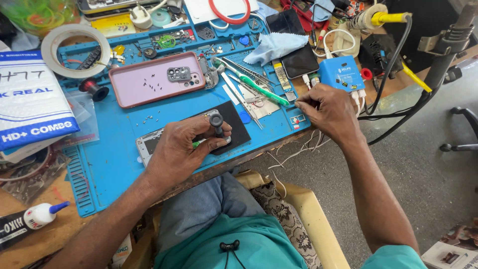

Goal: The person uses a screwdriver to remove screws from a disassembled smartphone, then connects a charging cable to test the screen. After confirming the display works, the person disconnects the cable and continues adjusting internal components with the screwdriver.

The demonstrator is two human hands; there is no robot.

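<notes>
Opened phone (149, 142) lay on work mat (114, 164), phone case (154, 79) behind it, tweezers (239, 94) to the right.

A wooden workbench (35, 234) fills the left side of the room, its worn edge running at a slant toward the lower middle. Most of its top lies under a blue work mat (117, 154). To the right of the bench the floor (423, 174) is plain grey and a little scuffed, lit evenly by soft daylight. A cream plastic chair (308, 219) stands just below the bench edge. Farther right of the bench, a black office chair base (460, 132) shows at the frame's side.
</notes>
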